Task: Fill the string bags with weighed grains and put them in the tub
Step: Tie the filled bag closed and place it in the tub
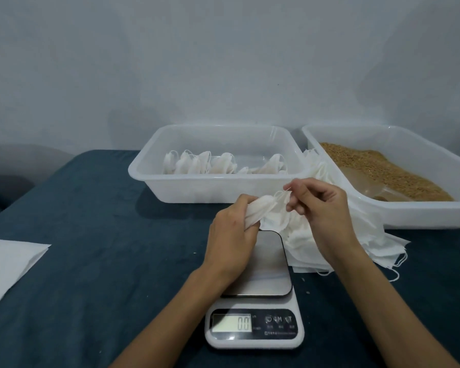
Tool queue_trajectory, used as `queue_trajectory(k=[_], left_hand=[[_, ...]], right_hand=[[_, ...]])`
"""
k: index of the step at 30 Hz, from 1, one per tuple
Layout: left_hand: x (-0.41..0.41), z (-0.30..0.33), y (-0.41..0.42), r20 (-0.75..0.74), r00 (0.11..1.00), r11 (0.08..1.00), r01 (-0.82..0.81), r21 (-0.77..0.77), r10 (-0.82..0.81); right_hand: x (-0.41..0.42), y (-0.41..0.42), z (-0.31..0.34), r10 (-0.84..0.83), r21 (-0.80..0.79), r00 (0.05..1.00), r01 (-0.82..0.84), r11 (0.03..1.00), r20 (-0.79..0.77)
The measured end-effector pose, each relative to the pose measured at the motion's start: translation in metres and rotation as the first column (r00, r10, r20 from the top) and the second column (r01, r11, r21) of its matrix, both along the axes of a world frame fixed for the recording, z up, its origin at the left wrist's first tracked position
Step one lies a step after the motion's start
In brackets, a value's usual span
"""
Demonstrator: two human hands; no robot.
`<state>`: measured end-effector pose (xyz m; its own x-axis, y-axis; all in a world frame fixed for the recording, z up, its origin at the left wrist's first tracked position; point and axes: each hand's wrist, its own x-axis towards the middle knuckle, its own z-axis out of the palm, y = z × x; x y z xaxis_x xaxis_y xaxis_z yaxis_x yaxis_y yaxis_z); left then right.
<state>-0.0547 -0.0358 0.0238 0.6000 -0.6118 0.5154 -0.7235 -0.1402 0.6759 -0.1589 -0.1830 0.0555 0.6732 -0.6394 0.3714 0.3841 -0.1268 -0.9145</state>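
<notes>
Above the scale, the left hand is gripping a white string bag, while the right hand is pinching its string; behind, filled bags are lying in the tub, grain further right.

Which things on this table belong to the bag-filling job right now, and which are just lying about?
In the job:
- string bag, gripped by left hand, strings pinched by right hand
- scale, reading zero
- grain tub
- tub of filled bags
- stack of empty bags

Lying about:
- white sheet at the table's left edge
</notes>
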Motion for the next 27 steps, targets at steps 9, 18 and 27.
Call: queue_trajectory(k=[9,18,27], left_hand=[[-0.004,0.016,0.003,0.13,0.988,0.996,0.074,0.047,-0.079],[0.002,0.033,-0.011,0.081,0.99,0.988,0.105,0.115,-0.115],[0.02,0.033,-0.009,0.079,0.993,0.981,0.074,0.18,-0.089]], right_hand=[[-0.005,-0.015,0.0,0.054,0.321,0.989,-0.095,0.942,0.136],[-0.007,-0.005,0.002,0.056,-0.232,0.995,-0.074,0.97,-0.084],[-0.018,-0.041,0.0,-0.229,0.12,0.969,0.216,0.969,0.098]])
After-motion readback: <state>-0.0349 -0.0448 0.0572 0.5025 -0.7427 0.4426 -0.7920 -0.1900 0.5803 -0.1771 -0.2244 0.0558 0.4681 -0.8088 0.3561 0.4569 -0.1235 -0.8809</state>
